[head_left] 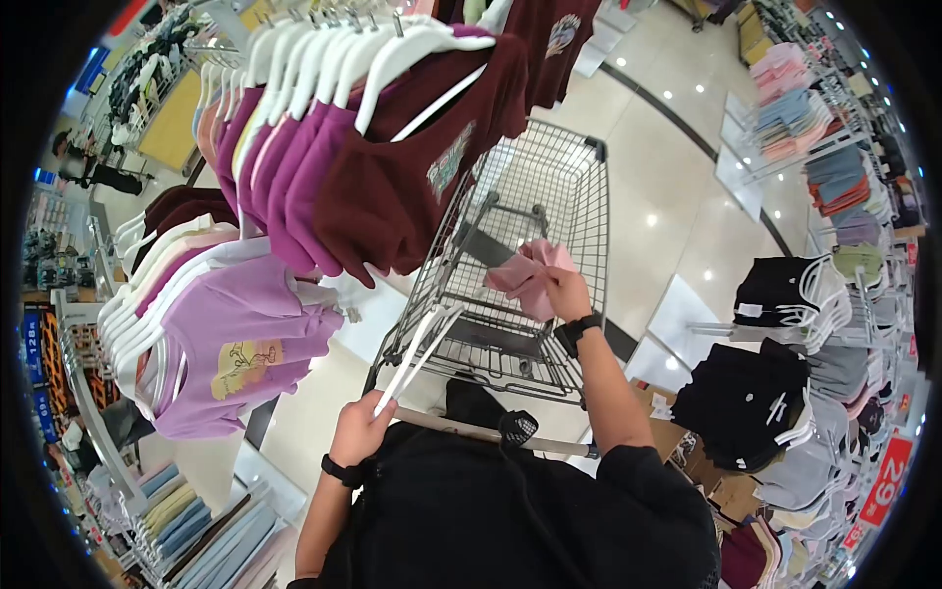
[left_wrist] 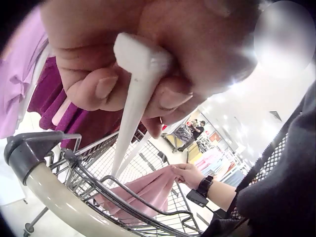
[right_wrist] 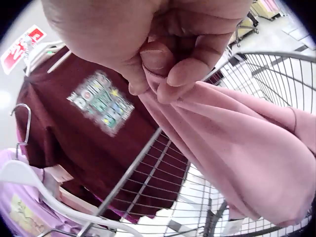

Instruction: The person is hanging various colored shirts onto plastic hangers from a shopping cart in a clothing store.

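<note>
My left hand [head_left: 361, 429] grips one end of a white clothes hanger [head_left: 420, 346] above the handle of a wire shopping cart [head_left: 597, 201]. In the left wrist view the fingers curl round the hanger [left_wrist: 132, 106], and its arms reach down and away over the cart. My right hand [head_left: 569, 293] pinches the edge of a pink garment [head_left: 525, 278] between thumb and fingers, over the cart basket. Seen from the right wrist, the pink cloth [right_wrist: 247, 148] hangs in folds below the fingertips. Its full shape is hidden by the folds.
On the left, racks hold purple and maroon tops [head_left: 392, 196] on white hangers, close against the cart's side. A lilac printed T-shirt [head_left: 245, 339] hangs lower. Black folded clothes [head_left: 741, 402] hang at the right. Tiled floor [head_left: 648, 187] runs ahead of the cart.
</note>
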Available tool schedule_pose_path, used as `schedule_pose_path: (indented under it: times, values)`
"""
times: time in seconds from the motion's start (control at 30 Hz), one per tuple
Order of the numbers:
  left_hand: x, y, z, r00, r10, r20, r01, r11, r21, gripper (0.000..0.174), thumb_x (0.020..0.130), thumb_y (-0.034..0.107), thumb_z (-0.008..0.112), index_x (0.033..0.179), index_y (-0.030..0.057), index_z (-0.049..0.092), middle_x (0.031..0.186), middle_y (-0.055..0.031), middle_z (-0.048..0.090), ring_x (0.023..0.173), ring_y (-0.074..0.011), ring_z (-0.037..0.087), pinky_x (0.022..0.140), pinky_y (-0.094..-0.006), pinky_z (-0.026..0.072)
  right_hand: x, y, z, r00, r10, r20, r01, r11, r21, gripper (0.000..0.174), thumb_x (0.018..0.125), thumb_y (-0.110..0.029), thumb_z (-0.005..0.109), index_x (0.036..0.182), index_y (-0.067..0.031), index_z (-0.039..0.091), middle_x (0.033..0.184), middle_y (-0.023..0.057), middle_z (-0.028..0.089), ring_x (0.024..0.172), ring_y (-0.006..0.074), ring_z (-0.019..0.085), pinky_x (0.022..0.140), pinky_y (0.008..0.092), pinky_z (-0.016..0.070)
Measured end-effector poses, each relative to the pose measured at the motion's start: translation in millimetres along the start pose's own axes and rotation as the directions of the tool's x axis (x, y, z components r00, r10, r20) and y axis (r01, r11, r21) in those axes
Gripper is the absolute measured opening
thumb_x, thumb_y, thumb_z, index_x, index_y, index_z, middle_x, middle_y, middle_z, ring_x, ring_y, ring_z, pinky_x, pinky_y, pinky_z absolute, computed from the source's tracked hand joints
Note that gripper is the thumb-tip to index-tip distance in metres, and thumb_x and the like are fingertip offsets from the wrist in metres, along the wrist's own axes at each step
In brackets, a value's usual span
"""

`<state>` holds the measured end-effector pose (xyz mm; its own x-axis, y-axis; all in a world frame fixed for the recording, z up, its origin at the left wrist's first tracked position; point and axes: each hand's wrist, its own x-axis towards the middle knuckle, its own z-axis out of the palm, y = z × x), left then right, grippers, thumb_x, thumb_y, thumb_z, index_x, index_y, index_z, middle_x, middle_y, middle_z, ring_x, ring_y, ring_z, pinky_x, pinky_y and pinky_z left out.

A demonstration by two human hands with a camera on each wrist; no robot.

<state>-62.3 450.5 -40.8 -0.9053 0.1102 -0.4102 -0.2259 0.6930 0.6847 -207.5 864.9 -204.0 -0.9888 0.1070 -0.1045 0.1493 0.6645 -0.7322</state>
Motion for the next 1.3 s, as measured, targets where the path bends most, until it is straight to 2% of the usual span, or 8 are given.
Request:
schedule_pose_path:
  times: [0.07,0.33,0.5,0.6,0.8,0.93,1.2,1.3]
  values:
    - [-5,2,-1,0.999,-0.02,0.032,0.02,1.0,0.007,0.022,0.099,0.021,0.067,0.095,-0.0006,0.067,0.062,-0.0155,0.056,0.054,-0.0243,0.052,0.056,-0.0373,0.0428,-22,-33,-17,0.995,-0.083,-0.052,0.087,0.993,0.08,0.023,0.097,-0.019,0.066,0.11,-0.0031,0.075,0.082,0.0201,0.073,0.071,0.0306,0.07,0.068,0.0372,0.0536]
    - [-38,-12,-4,0.995,0.102,0.003,-0.102,0.994,-0.04,0.031,0.099,0.02,0.067,0.125,0.0025,0.069,0.087,-0.0155,0.072,0.076,-0.0218,0.066,0.075,-0.0328,0.0523,-135,-167,-44,0.994,-0.113,0.001,0.107,0.946,0.307,0.02,0.098,-0.016,0.066,0.11,-0.0028,0.076,0.084,0.0141,0.075,0.072,0.0195,0.069,0.071,0.0311,0.054]
    - [-56,-41,20,0.859,0.435,-0.268,-0.483,0.863,-0.148,0.053,0.096,0.022,0.068,0.147,0.0166,0.054,0.099,-0.0232,0.072,0.072,-0.0385,0.067,0.07,-0.0419,0.0531,-207,-221,-40,0.986,-0.13,0.1,0.105,0.969,0.225,0.017,0.096,-0.014,0.066,0.106,-0.0051,0.076,0.083,0.0169,0.072,0.071,0.0263,0.071,0.067,0.0346,0.0546]
    - [-93,-35,16,0.904,0.386,-0.182,-0.405,0.911,-0.081,0.06,0.093,0.025,0.071,0.15,0.0221,0.051,0.092,-0.0219,0.072,0.07,-0.0394,0.066,0.067,-0.0419,0.0527,-248,-239,-17,0.935,-0.354,0.036,0.338,0.914,0.224,0.017,0.096,-0.016,0.067,0.106,-0.0063,0.077,0.087,0.0154,0.074,0.075,0.0298,0.072,0.068,0.0356,0.0549]
    - [-131,-30,29,0.955,0.285,-0.08,-0.282,0.958,0.046,0.068,0.084,0.021,0.078,0.148,0.0258,0.055,0.079,-0.0213,0.068,0.071,-0.0411,0.066,0.065,-0.046,0.0518,-318,-266,29,0.799,-0.554,0.235,0.497,0.828,0.261,0.017,0.095,-0.017,0.067,0.108,-0.0117,0.077,0.097,0.0107,0.075,0.088,0.0308,0.072,0.077,0.0375,0.0564]
    - [-137,-37,40,0.831,0.506,-0.23,-0.533,0.842,-0.076,0.058,0.078,0.004,0.071,0.134,0.0193,0.067,0.089,-0.0224,0.071,0.08,-0.0411,0.069,0.069,-0.0442,0.0539,-343,-271,34,0.766,-0.554,0.327,0.467,0.828,0.311,0.015,0.096,-0.019,0.067,0.105,-0.0113,0.076,0.1,0.0097,0.075,0.09,0.03,0.071,0.077,0.0375,0.0557]
    - [-131,-10,57,0.895,0.299,-0.33,-0.416,0.826,-0.381,0.036,0.086,-0.004,0.063,0.119,0.0037,0.072,0.103,-0.019,0.076,0.092,-0.0237,0.075,0.082,-0.031,0.0551,-324,-225,2,0.836,-0.467,0.287,0.398,0.877,0.269,0.026,0.092,-0.022,0.075,0.11,-0.0072,0.066,0.086,0.0063,0.061,0.076,0.0238,0.063,0.074,0.0359,0.0532]
    - [-121,14,55,0.892,0.32,-0.319,-0.43,0.816,-0.386,0.031,0.087,-0.004,0.063,0.118,-0.0016,0.071,0.105,-0.0166,0.077,0.096,-0.0204,0.074,0.086,-0.0309,0.0548,-303,-176,-9,0.893,-0.402,0.201,0.362,0.908,0.209,0.032,0.089,-0.028,0.076,0.109,-0.0084,0.061,0.111,0.0102,0.062,0.094,0.0311,0.065,0.081,0.0421,0.0518]
